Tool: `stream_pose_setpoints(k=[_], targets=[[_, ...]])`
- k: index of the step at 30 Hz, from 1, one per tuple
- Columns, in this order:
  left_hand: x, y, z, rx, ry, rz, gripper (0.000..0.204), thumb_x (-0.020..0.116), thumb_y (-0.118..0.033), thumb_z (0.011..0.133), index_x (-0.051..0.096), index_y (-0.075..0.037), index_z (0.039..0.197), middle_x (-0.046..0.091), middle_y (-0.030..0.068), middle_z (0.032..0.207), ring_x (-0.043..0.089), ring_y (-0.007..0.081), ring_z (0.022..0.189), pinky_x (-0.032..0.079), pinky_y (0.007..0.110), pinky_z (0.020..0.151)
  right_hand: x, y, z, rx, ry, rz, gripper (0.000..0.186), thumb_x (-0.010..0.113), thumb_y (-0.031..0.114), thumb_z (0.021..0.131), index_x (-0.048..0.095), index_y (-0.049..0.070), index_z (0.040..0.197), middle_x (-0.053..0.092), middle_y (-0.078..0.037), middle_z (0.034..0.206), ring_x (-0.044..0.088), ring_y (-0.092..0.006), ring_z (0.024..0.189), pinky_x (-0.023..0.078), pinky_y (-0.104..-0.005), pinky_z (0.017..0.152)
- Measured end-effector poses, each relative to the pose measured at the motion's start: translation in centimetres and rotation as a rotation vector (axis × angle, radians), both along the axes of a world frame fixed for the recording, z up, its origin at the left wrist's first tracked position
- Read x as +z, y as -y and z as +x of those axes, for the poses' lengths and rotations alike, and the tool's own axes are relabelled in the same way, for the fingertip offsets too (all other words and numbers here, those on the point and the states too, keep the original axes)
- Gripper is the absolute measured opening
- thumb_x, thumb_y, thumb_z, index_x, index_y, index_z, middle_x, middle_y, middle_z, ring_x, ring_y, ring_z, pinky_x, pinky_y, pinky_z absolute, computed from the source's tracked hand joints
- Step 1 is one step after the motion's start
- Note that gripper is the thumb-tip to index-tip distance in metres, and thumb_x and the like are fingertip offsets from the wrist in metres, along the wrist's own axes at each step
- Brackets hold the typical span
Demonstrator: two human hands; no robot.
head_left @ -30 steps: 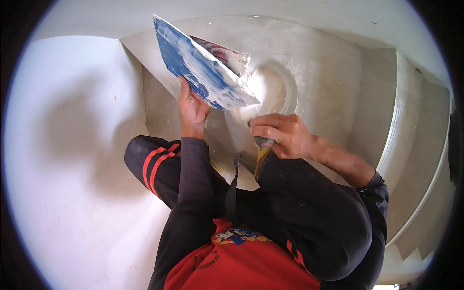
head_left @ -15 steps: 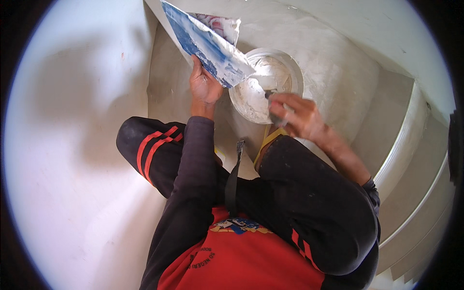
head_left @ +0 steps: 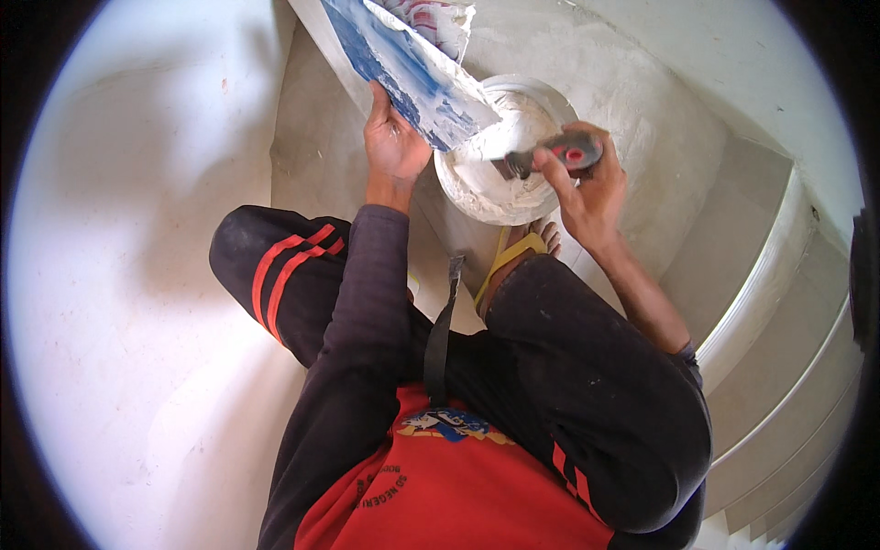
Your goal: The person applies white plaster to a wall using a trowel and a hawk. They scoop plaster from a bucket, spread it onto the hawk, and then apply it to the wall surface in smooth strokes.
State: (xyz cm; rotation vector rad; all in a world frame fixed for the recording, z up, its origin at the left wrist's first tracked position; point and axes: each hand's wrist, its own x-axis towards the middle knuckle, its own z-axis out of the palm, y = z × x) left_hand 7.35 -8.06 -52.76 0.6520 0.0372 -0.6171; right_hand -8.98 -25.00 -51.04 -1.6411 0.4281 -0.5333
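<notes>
My left hand [head_left: 396,142] grips the lower edge of a stiff blue-and-white sheet [head_left: 403,69], thumb up along its side. White paste smears the sheet's face, and its near corner overlaps the rim of a round white bucket [head_left: 444,188]. Thick white paste [head_left: 486,188] coats the inside of the bucket. Over its right side, my right hand [head_left: 594,202] is closed round the black-and-red handle of a putty knife [head_left: 570,154]. The blade points left above the paste; its tip is hard to make out.
A pale wall [head_left: 137,275] rises on the left. Steps with light edges [head_left: 747,275] descend at the right. My foot in a yellow sandal [head_left: 513,261] is close to the bucket's near side. A dark strap [head_left: 442,339] hangs between my legs.
My right hand has turned and shifted slightly right, so the putty knife's handle now shows plainly with its blade to the left. The sheet has moved slightly right over the bucket.
</notes>
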Motion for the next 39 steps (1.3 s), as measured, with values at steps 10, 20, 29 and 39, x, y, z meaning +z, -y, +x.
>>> stream_pose_setpoints(k=[10,20,29,39], targets=[[-0.9,-0.5,0.2,-0.021,0.041,0.035,0.042,0.041,-0.039,0.095,0.047,-0.020,0.132,0.050,-0.0036,0.132,0.023,0.0346,0.135,0.027,0.057,0.104,1.0,-2.8,2.0,-0.240,-0.167,-0.045,0.040,0.077,0.016,0.071,0.050,0.002,0.097,0.064,-0.011,0.072,0.065,-0.0167,0.066,0.051,-0.0283,0.062],[-0.4,-0.5,0.0,-0.028,0.043,0.026,0.041,0.041,-0.036,0.095,0.046,-0.017,0.132,0.047,-0.0027,0.134,0.018,0.0339,0.137,0.022,0.056,0.107,-0.6,-2.0,-1.3,-0.288,-0.213,-0.058,0.040,0.076,0.014,0.071,0.048,0.002,0.097,0.064,-0.012,0.072,0.066,-0.0188,0.068,0.052,-0.0297,0.064],[-0.9,-0.5,0.1,-0.027,0.008,0.006,0.041,0.042,-0.038,0.095,0.049,-0.019,0.130,0.049,-0.0043,0.132,0.018,0.0324,0.137,0.023,0.055,0.107,0.7,-2.1,-0.5,-0.341,-0.293,-0.116,0.041,0.077,0.015,0.070,0.048,0.002,0.096,0.064,-0.011,0.071,0.064,-0.0161,0.066,0.051,-0.0301,0.064],[-0.6,-0.3,-0.2,-0.040,-0.043,-0.005,0.039,0.045,-0.037,0.094,0.054,-0.016,0.125,0.054,-0.0006,0.127,0.022,0.0344,0.135,0.022,0.052,0.108,-0.5,-1.3,-3.1,-0.180,-0.135,-0.144,0.042,0.078,0.014,0.072,0.047,0.001,0.098,0.065,-0.012,0.077,0.065,-0.0140,0.074,0.053,-0.0272,0.067]])
